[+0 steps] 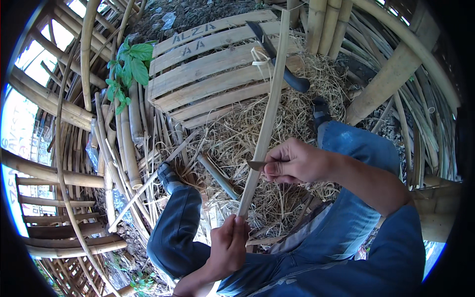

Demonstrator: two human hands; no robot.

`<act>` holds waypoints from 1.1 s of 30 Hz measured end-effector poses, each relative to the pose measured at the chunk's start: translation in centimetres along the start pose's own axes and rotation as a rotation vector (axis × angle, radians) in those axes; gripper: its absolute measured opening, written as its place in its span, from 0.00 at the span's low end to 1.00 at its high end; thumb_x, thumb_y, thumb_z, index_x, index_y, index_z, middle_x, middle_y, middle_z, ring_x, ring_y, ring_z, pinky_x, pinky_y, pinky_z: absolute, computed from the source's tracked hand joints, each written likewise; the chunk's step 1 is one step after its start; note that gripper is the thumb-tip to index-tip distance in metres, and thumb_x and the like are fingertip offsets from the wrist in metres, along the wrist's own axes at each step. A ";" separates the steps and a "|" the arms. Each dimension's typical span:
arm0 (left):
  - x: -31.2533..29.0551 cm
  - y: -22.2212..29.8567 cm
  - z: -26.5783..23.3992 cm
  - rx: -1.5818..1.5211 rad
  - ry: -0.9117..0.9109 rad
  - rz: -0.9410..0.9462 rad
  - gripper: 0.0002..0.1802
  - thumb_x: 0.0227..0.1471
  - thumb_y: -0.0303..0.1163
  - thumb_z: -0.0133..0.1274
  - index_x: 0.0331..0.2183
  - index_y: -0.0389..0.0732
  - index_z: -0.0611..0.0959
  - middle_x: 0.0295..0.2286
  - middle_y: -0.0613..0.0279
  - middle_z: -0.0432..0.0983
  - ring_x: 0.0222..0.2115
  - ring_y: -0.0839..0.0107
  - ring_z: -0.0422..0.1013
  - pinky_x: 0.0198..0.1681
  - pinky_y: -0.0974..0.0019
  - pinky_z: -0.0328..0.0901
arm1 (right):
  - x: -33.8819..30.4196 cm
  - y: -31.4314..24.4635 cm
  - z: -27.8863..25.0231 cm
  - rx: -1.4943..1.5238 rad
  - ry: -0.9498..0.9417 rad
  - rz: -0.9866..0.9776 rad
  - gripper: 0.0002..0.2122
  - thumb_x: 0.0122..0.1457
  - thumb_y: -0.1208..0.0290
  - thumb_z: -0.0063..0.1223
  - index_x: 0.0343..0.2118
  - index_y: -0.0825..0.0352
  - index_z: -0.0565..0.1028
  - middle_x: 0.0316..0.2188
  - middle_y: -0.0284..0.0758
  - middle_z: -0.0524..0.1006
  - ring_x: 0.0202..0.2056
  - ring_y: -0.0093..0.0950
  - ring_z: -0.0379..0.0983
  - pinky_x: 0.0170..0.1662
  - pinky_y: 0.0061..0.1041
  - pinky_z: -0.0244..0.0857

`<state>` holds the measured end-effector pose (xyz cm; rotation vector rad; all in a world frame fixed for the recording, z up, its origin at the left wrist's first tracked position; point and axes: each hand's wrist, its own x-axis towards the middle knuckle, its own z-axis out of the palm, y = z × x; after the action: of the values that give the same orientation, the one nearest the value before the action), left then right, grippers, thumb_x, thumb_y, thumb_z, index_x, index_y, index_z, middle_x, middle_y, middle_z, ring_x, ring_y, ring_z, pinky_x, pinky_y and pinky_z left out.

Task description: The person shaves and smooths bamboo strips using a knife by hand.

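Bamboo strip point(270, 116), one: centre, slanting near to far; probably light, springy, sharp-edged; best gripped at near end. Left hand point(229, 243): fingers curled round that end. Right hand point(293, 161): fingers pinching small blade point(256, 165) across strip.

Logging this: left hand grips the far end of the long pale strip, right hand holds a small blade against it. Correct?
Wrong end: the head view shows the left hand gripping the near end of the strip. The right hand holds the small blade against it.

Right fingers point(277, 169) hide part of the blade point(255, 165); left fingers point(235, 229) cover part of the pale strip point(267, 123).
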<state>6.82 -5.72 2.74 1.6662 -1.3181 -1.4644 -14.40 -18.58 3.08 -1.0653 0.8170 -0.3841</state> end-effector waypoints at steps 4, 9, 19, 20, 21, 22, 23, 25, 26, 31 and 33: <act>-0.5 -0.2 0.0 0.010 -0.019 0.000 0.22 0.64 0.37 0.37 0.22 0.35 0.71 0.11 0.70 0.61 0.13 0.84 0.54 0.16 0.74 0.49 | -0.3 -0.2 -2.3 0.025 -0.003 0.026 0.09 0.61 0.72 0.49 0.27 0.71 0.75 0.18 0.29 0.71 0.15 0.11 0.60 0.16 0.12 0.50; -0.7 -0.7 -0.2 0.022 -0.041 0.022 0.21 0.64 0.37 0.38 0.22 0.35 0.72 0.11 0.69 0.61 0.12 0.84 0.54 0.15 0.74 0.49 | -0.5 -0.9 -2.2 0.012 0.121 0.132 0.10 0.60 0.72 0.50 0.25 0.72 0.75 0.18 0.31 0.72 0.13 0.12 0.58 0.15 0.13 0.48; -1.2 -0.2 -0.6 0.022 -0.069 0.031 0.21 0.64 0.37 0.38 0.23 0.35 0.73 0.12 0.69 0.63 0.13 0.83 0.56 0.16 0.74 0.51 | -0.8 -1.6 -3.1 -0.039 0.182 0.047 0.09 0.60 0.75 0.49 0.24 0.72 0.75 0.15 0.28 0.70 0.13 0.11 0.59 0.13 0.13 0.47; -1.2 -0.2 -0.6 0.030 -0.066 0.027 0.21 0.64 0.37 0.37 0.23 0.35 0.73 0.12 0.69 0.63 0.13 0.84 0.57 0.16 0.74 0.51 | -0.8 -1.5 -3.0 -0.029 0.226 0.017 0.09 0.60 0.75 0.48 0.24 0.72 0.75 0.15 0.28 0.70 0.13 0.12 0.59 0.13 0.13 0.47; -1.2 -0.2 -0.5 0.030 -0.064 0.028 0.21 0.64 0.37 0.37 0.23 0.35 0.73 0.12 0.69 0.63 0.13 0.84 0.57 0.16 0.74 0.51 | -0.8 -1.7 -3.7 -0.029 0.224 0.016 0.09 0.60 0.75 0.48 0.24 0.72 0.75 0.15 0.28 0.70 0.13 0.12 0.59 0.13 0.13 0.47; -1.4 -0.2 -0.5 0.006 -0.073 0.013 0.21 0.64 0.37 0.37 0.23 0.35 0.73 0.12 0.69 0.63 0.13 0.84 0.57 0.16 0.74 0.51 | -1.1 -2.0 -4.8 -0.015 0.254 0.013 0.08 0.58 0.77 0.48 0.23 0.71 0.74 0.15 0.30 0.70 0.12 0.12 0.57 0.13 0.14 0.46; -1.6 -0.3 -0.5 -0.017 -0.082 -0.003 0.21 0.64 0.37 0.37 0.23 0.35 0.73 0.12 0.69 0.63 0.13 0.84 0.56 0.16 0.74 0.51 | -1.4 -2.2 -5.4 -0.001 0.284 0.010 0.07 0.56 0.79 0.48 0.22 0.71 0.73 0.16 0.32 0.71 0.11 0.12 0.56 0.13 0.15 0.46; -1.8 -0.3 -0.7 -0.005 -0.101 -0.003 0.21 0.64 0.37 0.37 0.23 0.35 0.73 0.12 0.69 0.63 0.13 0.84 0.56 0.16 0.75 0.51 | -1.7 -2.3 -5.5 0.032 0.294 0.027 0.07 0.56 0.79 0.48 0.21 0.70 0.72 0.15 0.31 0.70 0.11 0.12 0.56 0.13 0.15 0.45; -1.8 -0.3 -0.8 0.008 -0.117 -0.004 0.21 0.64 0.38 0.37 0.23 0.36 0.73 0.12 0.69 0.63 0.13 0.83 0.56 0.16 0.75 0.52 | -1.7 -2.4 -5.5 0.065 0.300 0.044 0.07 0.56 0.79 0.48 0.21 0.70 0.72 0.15 0.30 0.69 0.11 0.13 0.55 0.13 0.15 0.45; -2.1 -0.7 -0.8 -0.003 -0.135 -0.018 0.21 0.64 0.38 0.37 0.23 0.36 0.73 0.13 0.69 0.63 0.13 0.83 0.57 0.17 0.75 0.52 | -2.2 -2.7 -6.8 0.025 0.333 0.001 0.08 0.57 0.74 0.50 0.21 0.69 0.71 0.13 0.27 0.67 0.11 0.13 0.55 0.13 0.15 0.44; -2.3 -0.9 -0.8 -0.013 -0.151 -0.009 0.21 0.64 0.38 0.37 0.24 0.36 0.73 0.13 0.69 0.63 0.14 0.83 0.57 0.17 0.74 0.52 | -2.7 -2.9 -7.6 0.041 0.389 0.006 0.10 0.58 0.72 0.50 0.21 0.68 0.71 0.12 0.26 0.65 0.10 0.12 0.53 0.12 0.16 0.43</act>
<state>7.99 -3.49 3.09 1.5815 -1.3789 -1.6278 -21.55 -22.90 4.97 -0.9620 1.1514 -0.6120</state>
